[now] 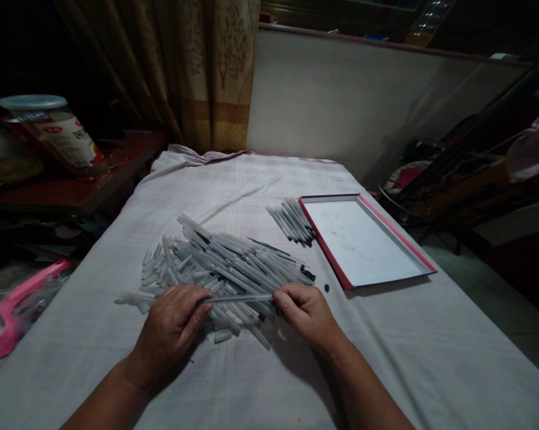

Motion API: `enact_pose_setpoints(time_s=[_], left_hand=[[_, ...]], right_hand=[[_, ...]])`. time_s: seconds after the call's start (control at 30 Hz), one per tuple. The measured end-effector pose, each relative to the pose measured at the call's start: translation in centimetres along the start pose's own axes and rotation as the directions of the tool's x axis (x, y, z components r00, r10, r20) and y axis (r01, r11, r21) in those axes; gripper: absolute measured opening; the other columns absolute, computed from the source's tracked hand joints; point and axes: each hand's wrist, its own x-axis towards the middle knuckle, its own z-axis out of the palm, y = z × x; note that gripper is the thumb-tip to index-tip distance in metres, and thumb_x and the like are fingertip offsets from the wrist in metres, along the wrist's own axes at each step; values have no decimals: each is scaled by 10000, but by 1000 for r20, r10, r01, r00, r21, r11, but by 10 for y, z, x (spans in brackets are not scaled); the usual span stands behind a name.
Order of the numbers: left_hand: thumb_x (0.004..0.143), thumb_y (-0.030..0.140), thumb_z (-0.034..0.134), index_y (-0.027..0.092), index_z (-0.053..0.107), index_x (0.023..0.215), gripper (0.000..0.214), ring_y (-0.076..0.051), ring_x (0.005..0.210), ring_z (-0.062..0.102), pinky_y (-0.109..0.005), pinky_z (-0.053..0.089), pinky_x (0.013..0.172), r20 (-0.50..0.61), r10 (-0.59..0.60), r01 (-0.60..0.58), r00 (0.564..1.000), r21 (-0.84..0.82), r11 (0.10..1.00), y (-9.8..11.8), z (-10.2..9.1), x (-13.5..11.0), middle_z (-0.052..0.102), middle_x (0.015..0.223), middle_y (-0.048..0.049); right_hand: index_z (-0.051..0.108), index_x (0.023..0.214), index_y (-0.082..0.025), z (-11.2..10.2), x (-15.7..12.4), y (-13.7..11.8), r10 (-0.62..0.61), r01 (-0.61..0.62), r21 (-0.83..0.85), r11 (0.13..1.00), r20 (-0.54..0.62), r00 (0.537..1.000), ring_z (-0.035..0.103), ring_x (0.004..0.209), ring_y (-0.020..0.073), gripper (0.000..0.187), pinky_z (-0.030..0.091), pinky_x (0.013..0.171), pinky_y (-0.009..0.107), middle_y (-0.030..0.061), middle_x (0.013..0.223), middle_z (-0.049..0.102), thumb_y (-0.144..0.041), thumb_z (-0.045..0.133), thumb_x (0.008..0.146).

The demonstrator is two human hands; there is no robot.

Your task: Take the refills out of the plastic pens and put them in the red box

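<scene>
Between my two hands a translucent pen barrel (240, 298) is stretched level above the near side of a pile. My left hand (173, 322) pinches its left end, and my right hand (305, 313) grips the right end, thumb on top. Under and behind them lies the heap of clear pen barrels (247, 263), several with black ends. Small translucent pen caps (162, 269) are bunched at the heap's left. A thin dark refill (269, 246) rests on its far side. One small black plug (327, 288) lies apart, right of the heap.
A shallow red-edged box lid (368, 245) with a white inside lies at right. Beside its left wall is a neat group of pens (291, 222). White cloth (251, 388) covers the surface. At left, a jar (54, 131) stands on a dark red table (117, 161).
</scene>
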Motion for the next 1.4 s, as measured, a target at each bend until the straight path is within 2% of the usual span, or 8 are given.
enact_pose_setpoints(time_s=[0.17, 0.27, 0.43, 0.53, 0.73, 1.07, 1.2, 1.4], left_hand=[[1006, 328, 481, 224, 630, 994, 183, -172, 768, 693, -286, 524, 743, -20, 11, -10, 1000, 46, 999, -6, -4, 0, 729, 841, -17], [1005, 369, 480, 233, 629, 988, 203, -183, 772, 697, -298, 529, 740, -62, -14, 19, 998, 92, 996, -18, -12, -1, 732, 850, -18], [994, 437, 471, 243, 630, 992, 250, -213, 819, 694, -328, 537, 752, -167, -163, 192, 972, 172, 966, -35, -25, 0, 725, 893, -30], [993, 470, 453, 254, 627, 991, 277, -215, 833, 698, -334, 546, 762, -169, -220, 248, 961, 172, 953, -35, -26, 1, 724, 901, -26], [993, 461, 465, 250, 633, 997, 270, -211, 806, 710, -325, 553, 759, -142, -130, 153, 981, 162, 975, -27, -18, 1, 740, 892, -25], [1001, 388, 483, 215, 605, 1054, 218, -190, 785, 698, -288, 540, 740, -137, -57, 78, 989, 151, 985, -21, -7, -3, 723, 887, -26], [1005, 369, 484, 221, 592, 1050, 189, -177, 770, 696, -278, 538, 734, -139, -19, 35, 990, 114, 993, -12, -3, -3, 722, 886, -20], [1007, 293, 482, 226, 565, 1049, 114, -156, 744, 677, -260, 528, 719, -95, 27, -25, 995, 22, 999, 8, 3, -2, 707, 849, -8]], right_hand=[[589, 552, -188, -2, 0, 1, 85, -86, 117, 989, 16, 996, 436, 499, 119, 482, 340, 486, 240, -15, 511, 488, -515, 542, 904], [628, 584, -182, -16, 2, 7, 143, -123, 159, 979, -120, 982, 418, 484, 116, 473, 337, 478, 241, -20, 504, 482, -549, 581, 879], [680, 603, -164, -44, 8, 24, 236, -198, 130, 972, -490, 839, 457, 476, 136, 493, 361, 471, 254, 2, 503, 538, -615, 629, 792], [717, 643, -162, -45, 9, 32, 199, -236, 5, 972, -552, 810, 550, 530, 169, 459, 413, 520, 267, 27, 550, 621, -574, 597, 806], [736, 667, -184, -31, 7, 34, 87, -205, -257, 944, -404, 911, 669, 610, 202, 388, 459, 588, 275, 42, 628, 722, -469, 544, 846], [752, 753, -202, -39, 6, 34, 98, -258, -397, 881, -381, 919, 697, 665, 210, 330, 457, 616, 281, 56, 745, 768, -456, 565, 850], [668, 638, -186, -31, 3, 22, -17, -117, -342, 933, -365, 931, 623, 579, 168, 399, 427, 575, 254, 31, 599, 659, -441, 521, 907], [600, 596, -181, -7, -2, 1, 2, -8, -81, 997, -77, 997, 520, 506, 131, 483, 372, 511, 236, -9, 520, 523, -471, 442, 948]])
